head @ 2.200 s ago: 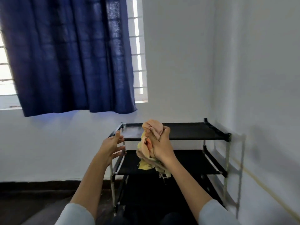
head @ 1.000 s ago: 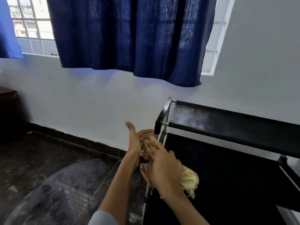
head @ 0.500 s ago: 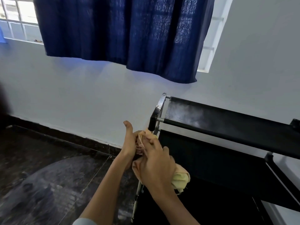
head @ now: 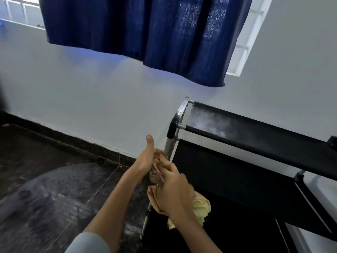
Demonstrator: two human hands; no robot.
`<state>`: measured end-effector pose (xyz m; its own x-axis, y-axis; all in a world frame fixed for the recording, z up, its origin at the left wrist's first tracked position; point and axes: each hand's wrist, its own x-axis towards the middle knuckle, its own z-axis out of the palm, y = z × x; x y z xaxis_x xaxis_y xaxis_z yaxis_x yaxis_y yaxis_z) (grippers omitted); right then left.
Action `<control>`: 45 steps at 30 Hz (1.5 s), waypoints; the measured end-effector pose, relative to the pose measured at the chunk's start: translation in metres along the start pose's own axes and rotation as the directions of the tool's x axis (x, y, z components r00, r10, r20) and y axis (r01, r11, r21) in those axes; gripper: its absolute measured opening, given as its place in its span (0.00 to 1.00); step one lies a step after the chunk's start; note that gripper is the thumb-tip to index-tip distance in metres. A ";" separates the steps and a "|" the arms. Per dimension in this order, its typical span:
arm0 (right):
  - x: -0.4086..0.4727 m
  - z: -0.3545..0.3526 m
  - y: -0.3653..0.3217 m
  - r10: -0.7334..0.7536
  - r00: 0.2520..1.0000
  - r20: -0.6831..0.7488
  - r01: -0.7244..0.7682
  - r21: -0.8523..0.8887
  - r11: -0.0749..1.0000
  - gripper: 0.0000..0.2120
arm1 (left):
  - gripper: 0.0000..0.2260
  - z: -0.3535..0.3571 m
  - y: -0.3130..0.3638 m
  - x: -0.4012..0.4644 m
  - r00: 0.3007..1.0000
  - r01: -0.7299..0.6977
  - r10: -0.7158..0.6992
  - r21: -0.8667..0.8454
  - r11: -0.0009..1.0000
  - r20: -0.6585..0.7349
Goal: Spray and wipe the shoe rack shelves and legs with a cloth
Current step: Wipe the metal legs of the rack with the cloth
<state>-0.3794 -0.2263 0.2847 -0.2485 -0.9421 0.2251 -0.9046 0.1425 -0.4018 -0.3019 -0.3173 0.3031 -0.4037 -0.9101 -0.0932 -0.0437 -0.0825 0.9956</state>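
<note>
Daylight comes in from the window [head: 21, 13] at the upper left and glows blue through the curtain [head: 138, 33], tinting the wall [head: 91, 99] below it. The floor [head: 45, 189] at lower left is dim and smeary. The wide lens bends straight lines near the edges, and both hands look slightly soft.

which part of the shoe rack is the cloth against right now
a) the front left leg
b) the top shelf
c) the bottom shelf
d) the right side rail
a: both hands, the left hand and the right hand, hold the cloth at the metal leg below the rack's front left corner; the top shelf sits untouched above them.
</note>
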 end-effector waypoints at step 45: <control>-0.005 0.058 0.046 -0.484 0.861 -0.157 0.314 -0.584 0.749 0.38 | 0.21 -0.018 -0.032 0.024 0.986 -0.101 0.055 0.299 0.949 0.157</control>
<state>-0.3993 -0.2323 0.2135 0.1690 -0.8324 0.5279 -0.9575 -0.0115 0.2883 -0.2940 -0.3442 0.2691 -0.5440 -0.8383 -0.0378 -0.2739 0.1349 0.9522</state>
